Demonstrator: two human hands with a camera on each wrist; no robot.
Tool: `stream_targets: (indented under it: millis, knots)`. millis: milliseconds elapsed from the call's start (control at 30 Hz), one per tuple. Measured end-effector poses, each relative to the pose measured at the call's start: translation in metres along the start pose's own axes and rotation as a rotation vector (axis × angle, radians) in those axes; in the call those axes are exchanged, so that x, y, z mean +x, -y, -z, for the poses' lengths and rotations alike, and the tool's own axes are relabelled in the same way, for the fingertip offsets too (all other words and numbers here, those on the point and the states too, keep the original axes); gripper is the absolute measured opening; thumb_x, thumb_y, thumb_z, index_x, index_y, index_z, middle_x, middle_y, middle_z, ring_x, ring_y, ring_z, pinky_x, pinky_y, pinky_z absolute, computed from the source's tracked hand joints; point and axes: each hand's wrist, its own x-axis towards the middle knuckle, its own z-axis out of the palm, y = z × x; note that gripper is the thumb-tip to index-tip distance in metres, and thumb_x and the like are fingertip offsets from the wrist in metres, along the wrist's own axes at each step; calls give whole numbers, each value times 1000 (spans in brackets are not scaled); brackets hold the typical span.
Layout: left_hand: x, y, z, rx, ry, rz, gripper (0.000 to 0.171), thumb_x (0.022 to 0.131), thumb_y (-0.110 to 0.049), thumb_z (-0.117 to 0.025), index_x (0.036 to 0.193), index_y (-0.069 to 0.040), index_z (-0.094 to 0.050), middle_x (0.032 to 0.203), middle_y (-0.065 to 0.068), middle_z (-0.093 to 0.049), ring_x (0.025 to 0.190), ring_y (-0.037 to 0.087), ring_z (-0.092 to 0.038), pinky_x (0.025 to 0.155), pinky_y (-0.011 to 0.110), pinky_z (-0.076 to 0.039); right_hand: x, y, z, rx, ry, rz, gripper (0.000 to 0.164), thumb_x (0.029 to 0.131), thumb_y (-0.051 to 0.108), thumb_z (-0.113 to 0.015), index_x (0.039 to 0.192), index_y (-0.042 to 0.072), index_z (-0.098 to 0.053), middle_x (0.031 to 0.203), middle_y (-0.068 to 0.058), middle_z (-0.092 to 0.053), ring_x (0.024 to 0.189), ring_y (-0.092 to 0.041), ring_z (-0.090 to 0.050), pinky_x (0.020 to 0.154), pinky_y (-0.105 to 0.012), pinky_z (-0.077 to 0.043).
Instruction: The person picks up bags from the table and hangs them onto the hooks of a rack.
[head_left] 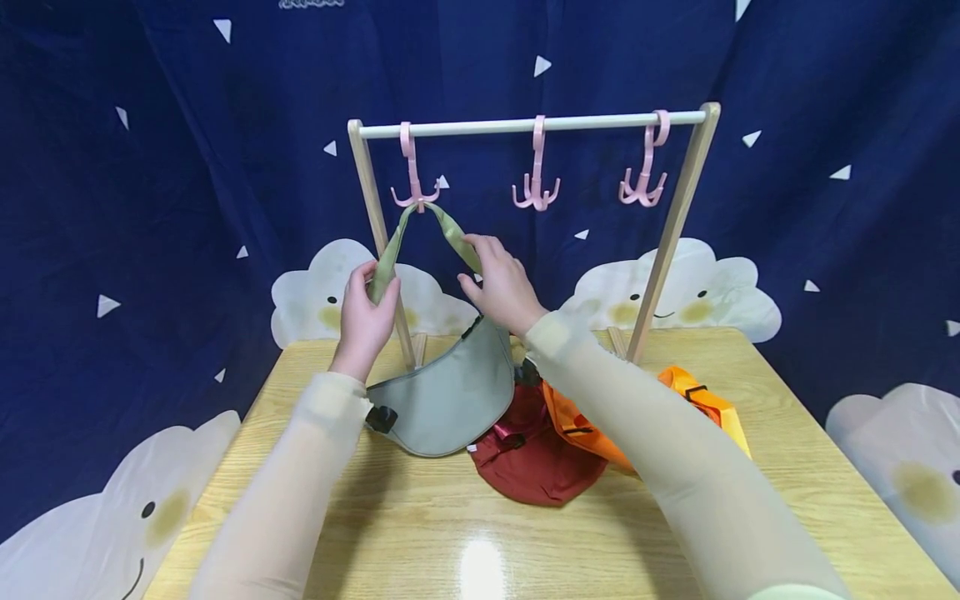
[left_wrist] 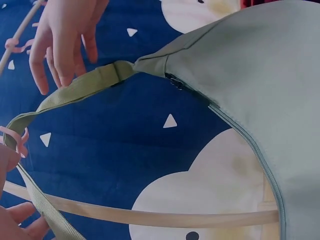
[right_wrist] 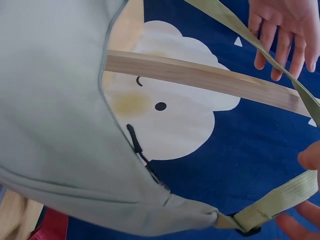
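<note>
A grey-green sling bag (head_left: 450,396) hangs by its light green strap (head_left: 387,254), which is looped over the left pink hook (head_left: 415,187) on the rail. My left hand (head_left: 366,321) is at the strap's left side, the strap passing between thumb and spread fingers. On the other side, my right hand (head_left: 502,279) has its fingertips right at the strap, fingers fairly straight. In the left wrist view the right hand's fingers (left_wrist: 62,50) reach down along the strap. The bag's zipper (right_wrist: 137,145) shows in the right wrist view.
Two more pink hooks, a middle one (head_left: 537,179) and a right one (head_left: 645,171), hang from the white rail (head_left: 480,127) of a wooden-legged rack. A dark red bag (head_left: 540,471) and an orange bag (head_left: 678,383) lie on the wooden table (head_left: 420,533). Behind hangs a blue curtain (head_left: 187,167).
</note>
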Motion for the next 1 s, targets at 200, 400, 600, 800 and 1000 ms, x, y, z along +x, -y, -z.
stream_targets:
  millis: [200, 400, 600, 800, 1000]
  knots:
    - [-12, -1, 0, 52, -41, -36, 60, 101, -27, -63, 154, -9, -40, 155, 18, -40, 140, 35, -46, 117, 50, -38, -13, -2, 4, -11, -25, 21, 55, 100, 23, -67, 150, 12, -45, 151, -11, -47, 135, -29, -51, 114, -52, -40]
    - [-31, -5, 0, 54, -57, -104, 55, 100, -24, -64, 149, -8, -45, 151, 20, -39, 132, 38, -48, 107, 55, -44, -24, -7, 10, 23, -84, 44, 49, 99, 21, -68, 143, 9, -52, 143, -13, -53, 128, -29, -55, 112, -51, -42]
    - [-49, -11, -1, 28, -55, -152, 46, 101, -18, -63, 142, -2, -48, 144, 20, -43, 133, 34, -48, 112, 50, -40, -38, -11, 16, 66, -151, 113, 39, 96, 17, -70, 132, 6, -60, 129, -13, -60, 113, -29, -61, 101, -48, -48]
    - [-66, -15, -4, -21, -55, -206, 38, 98, -9, -65, 132, 4, -52, 133, 23, -50, 129, 37, -49, 113, 52, -37, -55, -13, 25, 103, -182, 159, 28, 96, 13, -69, 123, 5, -64, 120, -12, -62, 105, -30, -62, 95, -44, -49]
    - [-81, -17, -8, -33, -15, -250, 35, 98, -5, -64, 129, 6, -52, 128, 23, -53, 125, 37, -50, 111, 51, -37, -68, -15, 31, 110, -207, 185, 20, 97, 13, -69, 116, 6, -67, 113, -10, -64, 100, -27, -63, 91, -42, -50]
